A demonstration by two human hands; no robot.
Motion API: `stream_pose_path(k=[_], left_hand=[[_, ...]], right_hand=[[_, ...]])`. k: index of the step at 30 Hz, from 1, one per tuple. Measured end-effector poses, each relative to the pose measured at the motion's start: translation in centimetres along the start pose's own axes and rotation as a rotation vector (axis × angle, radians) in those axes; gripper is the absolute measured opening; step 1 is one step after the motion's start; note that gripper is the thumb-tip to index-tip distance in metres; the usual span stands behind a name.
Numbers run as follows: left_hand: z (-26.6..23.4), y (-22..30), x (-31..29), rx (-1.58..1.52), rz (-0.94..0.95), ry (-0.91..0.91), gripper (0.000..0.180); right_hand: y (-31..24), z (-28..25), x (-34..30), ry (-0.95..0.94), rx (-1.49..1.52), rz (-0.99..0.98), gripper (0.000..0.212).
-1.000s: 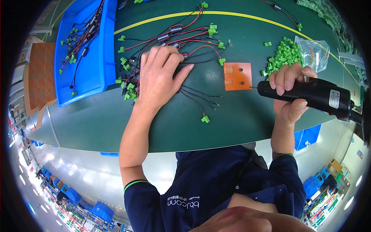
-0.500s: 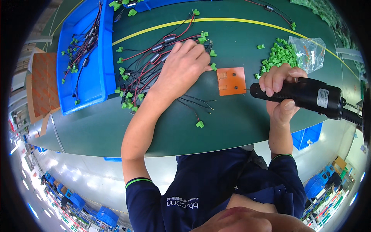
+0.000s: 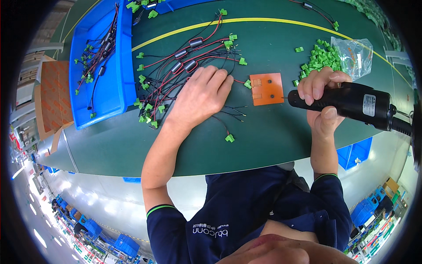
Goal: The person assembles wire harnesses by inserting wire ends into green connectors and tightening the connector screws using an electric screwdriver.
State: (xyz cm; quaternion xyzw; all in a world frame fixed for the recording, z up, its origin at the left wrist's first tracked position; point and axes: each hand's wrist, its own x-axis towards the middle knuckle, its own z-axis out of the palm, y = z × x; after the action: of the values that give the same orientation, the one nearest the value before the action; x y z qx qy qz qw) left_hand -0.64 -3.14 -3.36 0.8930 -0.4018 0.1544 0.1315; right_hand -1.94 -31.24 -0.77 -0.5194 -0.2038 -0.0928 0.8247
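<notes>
My left hand point(image 3: 200, 97) lies over a spread of black and red cables point(image 3: 169, 81) with cylindrical ferrite cores point(image 3: 190, 66) and green terminal connectors at their ends. Its fingers are curled down among the wires, and whatever they grip is hidden. A red wire runs from beside this hand to a green connector point(image 3: 248, 83) at the left edge of an orange block point(image 3: 267, 89). Two dark round spots show on the block's right half. My right hand point(image 3: 323, 94) is closed around a black electric screwdriver point(image 3: 356, 105), held level, its thin bit pointing left at the block's right edge.
A blue tray point(image 3: 127, 83) at the left holds finished-looking cables point(image 3: 102, 57). Loose green connectors point(image 3: 321, 57) are heaped at right, beside a clear plastic bag point(image 3: 354, 57). One cable end with a green connector point(image 3: 229, 138) lies near the front. A cardboard box point(image 3: 55, 94) stands far left.
My left hand has drawn back and down from the connector ends toward the middle of the cables. The right hand holds the screwdriver nearly still; the whole view has shifted slightly.
</notes>
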Motion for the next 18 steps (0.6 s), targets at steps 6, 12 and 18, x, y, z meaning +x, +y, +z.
stream_pose_path(k=[6,12,18], left_hand=[[0.1,0.4,-0.4,0.038,0.093,0.055,0.040],[-0.1,0.2,-0.5,0.093,0.180,0.168,0.040],[-0.9,-0.1,-0.6,-0.016,0.280,0.214,0.034]], right_hand=[[-0.2,-0.4,0.3,-0.009,-0.032,0.000,0.068],[-0.2,-0.6,0.3,-0.054,-0.118,0.001,0.063],[0.0,-0.6,0.3,-0.025,-0.037,-0.015,0.070]])
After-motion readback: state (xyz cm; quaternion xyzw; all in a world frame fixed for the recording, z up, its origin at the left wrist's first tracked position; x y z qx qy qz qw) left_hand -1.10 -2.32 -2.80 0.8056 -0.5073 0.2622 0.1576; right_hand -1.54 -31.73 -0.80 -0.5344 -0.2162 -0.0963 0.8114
